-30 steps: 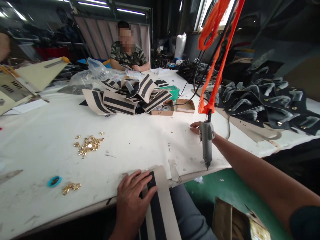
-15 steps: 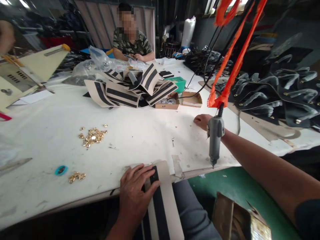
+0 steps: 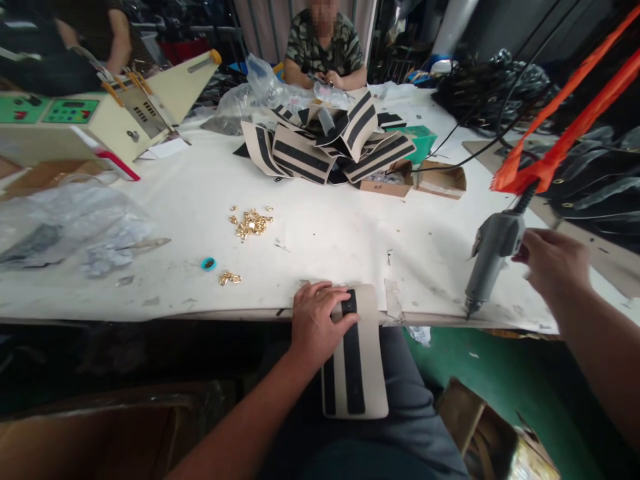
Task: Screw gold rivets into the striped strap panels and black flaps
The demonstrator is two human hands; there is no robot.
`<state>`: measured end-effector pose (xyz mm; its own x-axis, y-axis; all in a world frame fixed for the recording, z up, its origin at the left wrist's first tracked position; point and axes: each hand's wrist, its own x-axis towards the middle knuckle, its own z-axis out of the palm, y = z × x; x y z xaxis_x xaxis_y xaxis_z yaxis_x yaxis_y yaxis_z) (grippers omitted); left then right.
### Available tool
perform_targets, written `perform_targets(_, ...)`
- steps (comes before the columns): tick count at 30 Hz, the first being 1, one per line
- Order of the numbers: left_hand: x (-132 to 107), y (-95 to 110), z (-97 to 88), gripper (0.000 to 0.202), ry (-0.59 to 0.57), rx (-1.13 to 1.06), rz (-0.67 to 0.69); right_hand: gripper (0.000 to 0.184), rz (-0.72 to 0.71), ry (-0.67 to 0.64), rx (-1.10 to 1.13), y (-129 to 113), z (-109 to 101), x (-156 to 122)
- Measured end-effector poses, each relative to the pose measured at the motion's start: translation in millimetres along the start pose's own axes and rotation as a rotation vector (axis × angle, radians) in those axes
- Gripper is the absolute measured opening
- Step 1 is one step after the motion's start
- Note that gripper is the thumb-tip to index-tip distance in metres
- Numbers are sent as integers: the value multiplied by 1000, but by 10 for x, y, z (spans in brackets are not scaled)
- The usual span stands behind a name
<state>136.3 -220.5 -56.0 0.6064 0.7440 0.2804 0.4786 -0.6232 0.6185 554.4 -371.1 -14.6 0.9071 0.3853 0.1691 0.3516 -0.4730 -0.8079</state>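
My left hand (image 3: 320,323) lies over a beige panel with black stripes (image 3: 373,363). Its fingers curve across the upper left part and the thumb presses on a black stripe. The panel's top end rests at the table edge; the rest extends over my lap. My right hand (image 3: 557,263), slightly blurred, is right beside the upper body of a hanging grey electric screwdriver (image 3: 493,257). Its fingers are curled, with the tips partly behind the tool, so I cannot see what they hold. An orange strap (image 3: 545,153) suspends the tilted screwdriver, tip down, near the table's front edge.
Gold fittings (image 3: 253,224) lie in a pile, with a few more (image 3: 230,278) beside a small blue dish (image 3: 208,265). Several striped panels (image 3: 305,157) are heaped behind, near small cardboard boxes (image 3: 443,180). A cream machine (image 3: 65,140) stands left. A co-worker (image 3: 325,50) sits opposite.
My right hand has drawn back from the tabletop to the screwdriver's right side, and the tool now tilts. The view has turned left and down. My left hand stays on the panel.
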Motion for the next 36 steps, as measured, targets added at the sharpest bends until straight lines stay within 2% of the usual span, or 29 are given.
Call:
perform_targets(2,-7,4,2,32,-3,-12,-2,50,91,83,49,31,-295,-436)
perform_targets(3,-11,6,1,32,-6,-19,-6,44,119,88,63,21,-393,-697)
perform_targets(4,-15,8,1,33,-10,-25,-11,38,114,148,41,-10,-447,-973)
perform_targets(5,-18,9,0,33,-14,-31,-13,33,135,83,-44,-66,-453,-1248)
perform_targets(7,-21,9,-3,33,-16,-37,-13,30,92,-197,-80,-249,-315,-1741)
perform_targets(9,-20,9,-6,32,-9,-37,-9,35,1,-575,13,-498,-14,-2074)
perform_targets(10,-18,8,-8,32,-6,-36,-7,35,-72,-677,48,-630,172,-2166)
perform_targets(11,-17,8,-10,33,-7,-34,-3,33,-156,-754,73,-754,364,-2211)
perform_targets(14,-19,4,-11,33,-18,-26,9,25,-361,-828,109,-1026,861,-2168)
perform_targets(16,-29,-2,-5,33,-14,-19,11,21,-444,-864,102,-1102,1069,-2099)
perform_targets(18,-43,-13,6,31,-1,-16,16,18,-488,-886,68,-1114,1179,-2056)
perform_targets(23,-69,-39,26,32,36,-24,47,15,-492,-864,-29,-1082,1225,-2051)
perform_targets(30,-53,-31,15,33,42,-22,53,16,-365,-837,-58,-1094,1257,-2049)
perform_targets(36,-62,-56,34,34,47,-21,67,18,-260,-913,-42,-1180,1269,-1967)
